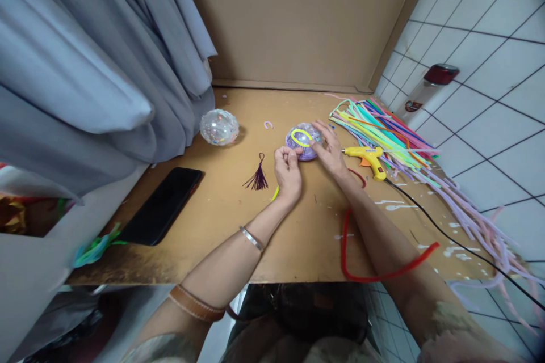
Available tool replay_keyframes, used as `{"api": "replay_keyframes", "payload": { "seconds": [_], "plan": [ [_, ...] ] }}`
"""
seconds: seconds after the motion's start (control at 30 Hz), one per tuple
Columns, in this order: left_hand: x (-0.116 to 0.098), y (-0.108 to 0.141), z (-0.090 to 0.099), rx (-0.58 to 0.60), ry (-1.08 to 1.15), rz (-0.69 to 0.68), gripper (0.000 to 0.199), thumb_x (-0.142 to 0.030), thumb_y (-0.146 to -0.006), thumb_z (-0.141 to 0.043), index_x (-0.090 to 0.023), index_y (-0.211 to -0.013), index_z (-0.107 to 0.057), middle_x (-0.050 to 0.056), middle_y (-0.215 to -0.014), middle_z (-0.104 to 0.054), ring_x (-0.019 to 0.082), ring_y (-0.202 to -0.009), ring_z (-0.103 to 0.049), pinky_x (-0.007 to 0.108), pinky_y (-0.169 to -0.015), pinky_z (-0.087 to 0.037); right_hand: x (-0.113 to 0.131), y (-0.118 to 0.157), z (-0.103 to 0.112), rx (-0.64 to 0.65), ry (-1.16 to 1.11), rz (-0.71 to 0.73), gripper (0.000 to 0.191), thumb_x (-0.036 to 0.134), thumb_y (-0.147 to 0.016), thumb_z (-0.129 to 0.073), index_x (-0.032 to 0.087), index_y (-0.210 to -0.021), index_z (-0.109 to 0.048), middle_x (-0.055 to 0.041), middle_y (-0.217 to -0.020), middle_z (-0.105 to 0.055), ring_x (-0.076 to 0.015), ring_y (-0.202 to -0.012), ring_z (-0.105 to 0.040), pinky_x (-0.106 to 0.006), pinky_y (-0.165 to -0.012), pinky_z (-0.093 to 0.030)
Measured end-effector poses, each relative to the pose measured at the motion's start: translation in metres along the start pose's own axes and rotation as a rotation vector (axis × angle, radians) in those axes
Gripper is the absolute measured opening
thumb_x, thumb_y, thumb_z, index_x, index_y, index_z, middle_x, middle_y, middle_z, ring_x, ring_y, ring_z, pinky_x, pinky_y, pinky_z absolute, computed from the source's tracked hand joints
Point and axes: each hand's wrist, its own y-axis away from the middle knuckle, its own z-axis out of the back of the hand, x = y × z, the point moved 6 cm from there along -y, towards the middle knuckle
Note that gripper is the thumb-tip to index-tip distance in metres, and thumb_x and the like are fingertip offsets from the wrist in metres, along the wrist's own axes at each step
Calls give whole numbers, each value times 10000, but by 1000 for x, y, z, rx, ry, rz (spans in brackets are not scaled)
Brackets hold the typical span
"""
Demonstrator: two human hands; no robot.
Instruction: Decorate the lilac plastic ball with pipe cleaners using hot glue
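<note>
A yellow pipe cleaner (300, 131), bent into an oval loop, shows over a clear ball wrapped in purple (307, 154) in the middle of the table. My left hand (288, 173) is closed in a pinch on the pipe cleaner at the loop's lower left, and its tail comes out below the wrist. My right hand (327, 150) lies along the right side of the purple ball, its fingers spread, thumb near the loop's right end. A dark purple tassel (258, 177) lies left of my left hand. The underside of the ball is hidden.
A yellow glue gun (368, 159) with a black cord lies right of my right hand. Bundled pipe cleaners (383, 130) run along the tiled wall. A red pipe cleaner (347, 255) curls under my right forearm. At left are a clear ball (219, 127), a phone (164, 204) and grey curtain (128, 68).
</note>
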Motion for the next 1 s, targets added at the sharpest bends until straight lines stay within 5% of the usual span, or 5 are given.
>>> {"api": "replay_keyframes", "payload": {
  "seconds": [0.4,0.6,0.77,1.0],
  "plan": [
    [-6,0,-1,49,-35,-31,299,-503,-955,-559,-216,-893,-503,83,-1020,-708,178,-963,-682,345,-928,-511,2,0,-1,18,-23,-52,569,675,-885,-556,295,-1296,-661,-69,-1463,-591,-307,-1413,-485,-540,-1230,-334],
    [-6,-3,6,-21,-172,-100,322,-530,-936,-560,-211,-904,-538,62,-1001,-636,181,-962,-610,335,-941,-481,3,0,-4,43,-22,-33,598,689,-893,-527,278,-1310,-654,-84,-1462,-589,-301,-1405,-491,-518,-1213,-358],
    [-6,-9,13,-76,-212,-97,260,-467,-936,-571,-215,-878,-540,85,-1097,-608,217,-1147,-584,353,-1032,-450,4,1,-2,4,-8,-37,587,669,-896,-523,268,-1310,-637,-110,-1448,-586,-311,-1390,-496,-532,-1201,-365],
    [3,-25,22,-100,-200,-17,158,-339,-937,-574,-224,-843,-522,119,-1274,-635,231,-1372,-500,413,-1164,-354,-23,8,14,-238,111,-301,468,589,-919,-481,198,-1076,-684,-140,-1055,-703,-292,-960,-663,-535,-966,-531]
  ]
}}
